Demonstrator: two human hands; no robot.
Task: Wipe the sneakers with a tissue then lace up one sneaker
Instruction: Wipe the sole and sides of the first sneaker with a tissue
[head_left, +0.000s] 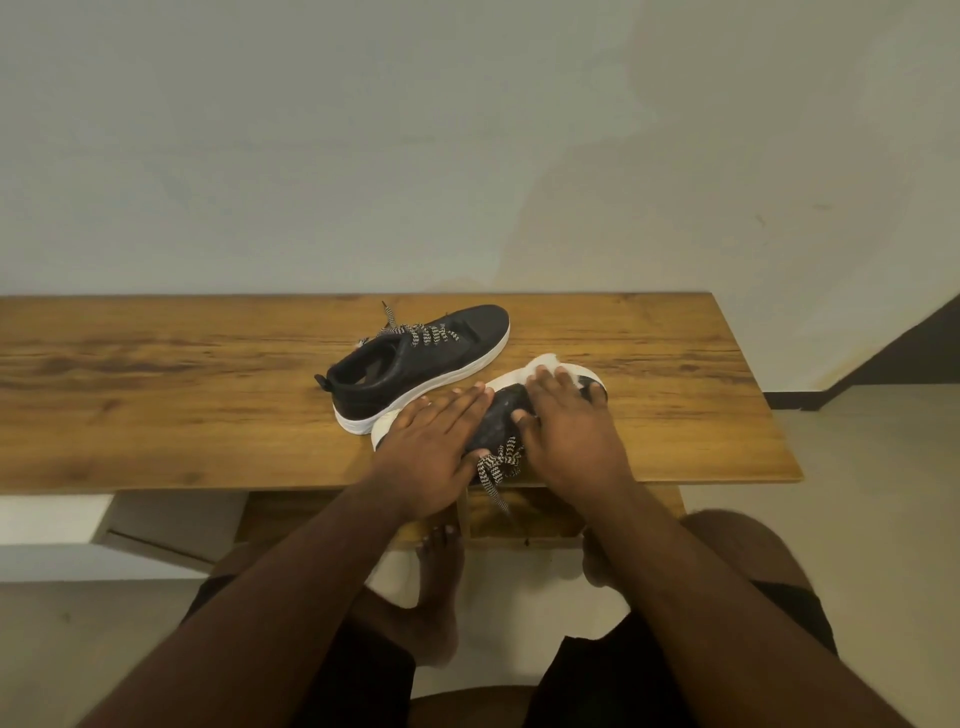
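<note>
The left hand (427, 447) lies flat with straight fingers along the near side of a black knit sneaker with a white sole (501, 415), holding it down. The right hand (563, 415) covers the same shoe's toe end, its fingers pressing a crumpled white tissue (550, 362) against the front of the shoe, its thumb resting on the black upper. This sneaker sits between both hands at the front edge of the brown wood-grain counter (182, 374), toe pointing away and to the right. Its black-and-white zigzag lace (493, 470) trails loose from between the hands and hangs over the counter's edge. Just beside it, farther back and to the left, the second matching black sneaker (415, 364) stands upright on its white sole, its patterned laces lying loose across the tongue.
</note>
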